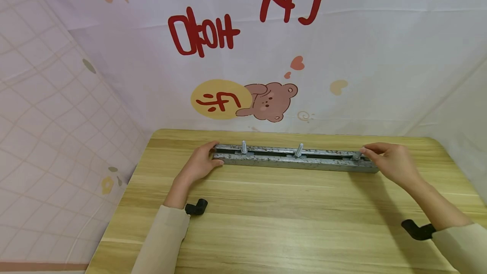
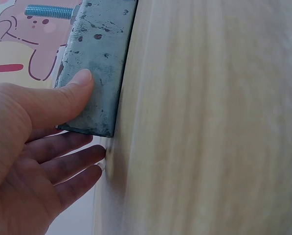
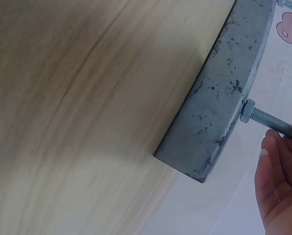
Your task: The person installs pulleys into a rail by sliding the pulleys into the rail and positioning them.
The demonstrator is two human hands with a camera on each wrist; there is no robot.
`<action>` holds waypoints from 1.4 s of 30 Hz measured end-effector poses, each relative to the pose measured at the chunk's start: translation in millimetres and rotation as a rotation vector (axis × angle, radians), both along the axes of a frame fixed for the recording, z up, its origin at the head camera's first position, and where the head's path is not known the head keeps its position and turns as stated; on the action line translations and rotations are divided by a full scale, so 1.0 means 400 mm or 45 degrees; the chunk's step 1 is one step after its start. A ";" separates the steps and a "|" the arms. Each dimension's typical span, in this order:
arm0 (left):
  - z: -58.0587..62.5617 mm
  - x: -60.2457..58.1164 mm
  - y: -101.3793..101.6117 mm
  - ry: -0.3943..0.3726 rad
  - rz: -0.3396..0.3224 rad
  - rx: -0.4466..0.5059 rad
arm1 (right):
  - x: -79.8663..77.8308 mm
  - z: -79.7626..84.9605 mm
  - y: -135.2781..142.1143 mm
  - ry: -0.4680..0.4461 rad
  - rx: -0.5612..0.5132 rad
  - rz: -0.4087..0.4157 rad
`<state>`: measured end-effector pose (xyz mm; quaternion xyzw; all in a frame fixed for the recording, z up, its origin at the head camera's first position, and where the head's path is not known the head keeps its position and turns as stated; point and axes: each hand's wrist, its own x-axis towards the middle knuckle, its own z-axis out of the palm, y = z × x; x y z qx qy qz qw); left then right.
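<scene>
A long grey metal strut channel [image 1: 289, 163], speckled with dark spots, lies across the far part of the table with its slot facing up. Threaded bolts stand in the slot: a left one [image 1: 244, 147], a middle one [image 1: 299, 150] and a right one [image 1: 357, 155]. At the channel's left end, my left hand [image 1: 198, 163] holds it, thumb [image 2: 77, 93] on the near side and fingers behind. My right hand [image 1: 397, 165] pinches the right bolt's upper end. A hex nut [image 3: 247, 110] sits at that bolt's base in the right wrist view.
The channel rests on a light wood-grain table [image 1: 281, 215]. Behind it hangs a white printed cloth [image 1: 380, 75] with a bear and red lettering. Black bent pieces show beside the left sleeve [image 1: 161, 236] and right sleeve [image 1: 462, 244].
</scene>
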<state>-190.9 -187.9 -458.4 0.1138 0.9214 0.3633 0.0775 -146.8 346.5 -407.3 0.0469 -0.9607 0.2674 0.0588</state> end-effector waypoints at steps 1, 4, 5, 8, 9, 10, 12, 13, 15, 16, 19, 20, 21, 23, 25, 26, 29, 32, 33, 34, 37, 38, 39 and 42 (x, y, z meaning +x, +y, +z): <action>0.000 0.000 0.000 0.001 -0.002 0.003 | 0.000 0.000 -0.002 -0.007 -0.003 -0.006; 0.000 -0.001 0.001 -0.005 0.000 0.008 | -0.002 0.001 -0.006 -0.003 -0.011 0.003; 0.001 0.000 0.002 -0.009 0.002 0.009 | -0.001 0.001 -0.008 -0.001 -0.017 0.005; 0.002 -0.001 0.002 -0.014 0.000 0.006 | -0.003 0.000 -0.011 0.006 -0.025 0.018; 0.002 -0.001 0.002 -0.012 0.002 0.003 | -0.004 0.000 -0.011 0.005 -0.025 0.024; 0.002 -0.001 0.001 -0.008 0.003 0.000 | -0.005 0.000 -0.012 0.000 -0.026 0.018; 0.002 -0.002 0.001 0.000 0.002 -0.008 | -0.008 0.001 -0.013 -0.003 -0.025 0.033; 0.002 -0.002 0.000 0.004 0.004 -0.013 | -0.009 0.002 -0.015 -0.010 -0.026 0.035; 0.003 -0.003 0.000 0.011 0.005 -0.022 | -0.011 0.003 -0.017 -0.012 -0.029 0.047; 0.003 -0.003 -0.001 0.010 0.005 -0.023 | -0.013 0.003 -0.018 -0.016 -0.040 0.047; 0.004 -0.003 0.000 0.014 0.002 -0.023 | -0.014 0.004 -0.021 -0.018 -0.050 0.056; 0.004 -0.003 0.000 0.015 0.002 -0.021 | -0.015 0.003 -0.022 -0.018 -0.054 0.059; 0.004 -0.002 0.000 0.018 0.002 -0.020 | -0.015 0.003 -0.023 -0.019 -0.057 0.061; 0.004 -0.001 0.000 0.026 -0.001 -0.017 | -0.015 0.002 -0.024 -0.020 -0.055 0.068; 0.004 0.000 0.000 0.026 -0.001 -0.015 | -0.015 0.001 -0.024 -0.024 -0.062 0.067; 0.004 0.000 0.000 0.023 -0.001 -0.011 | -0.015 0.001 -0.024 -0.024 -0.060 0.072; 0.004 0.000 0.002 0.012 0.001 -0.008 | -0.014 0.001 -0.021 -0.023 -0.062 0.071; 0.004 -0.002 0.003 0.001 0.006 -0.010 | -0.011 -0.001 -0.021 -0.026 -0.057 0.067; 0.004 -0.002 0.003 -0.001 0.007 -0.013 | -0.010 -0.002 -0.021 -0.029 -0.059 0.059; 0.004 -0.003 0.003 -0.002 0.006 -0.012 | -0.009 -0.003 -0.021 -0.031 -0.061 0.053; 0.006 -0.002 0.002 -0.006 -0.002 -0.011 | -0.006 -0.006 -0.023 -0.037 -0.066 0.039; 0.006 -0.002 0.001 -0.006 -0.005 -0.009 | -0.005 -0.006 -0.023 -0.039 -0.070 0.041; 0.007 -0.001 0.001 -0.005 -0.003 -0.013 | -0.003 -0.006 -0.023 -0.047 -0.081 0.039; 0.008 0.003 -0.001 -0.001 0.000 -0.020 | 0.000 -0.002 -0.025 -0.068 -0.112 0.055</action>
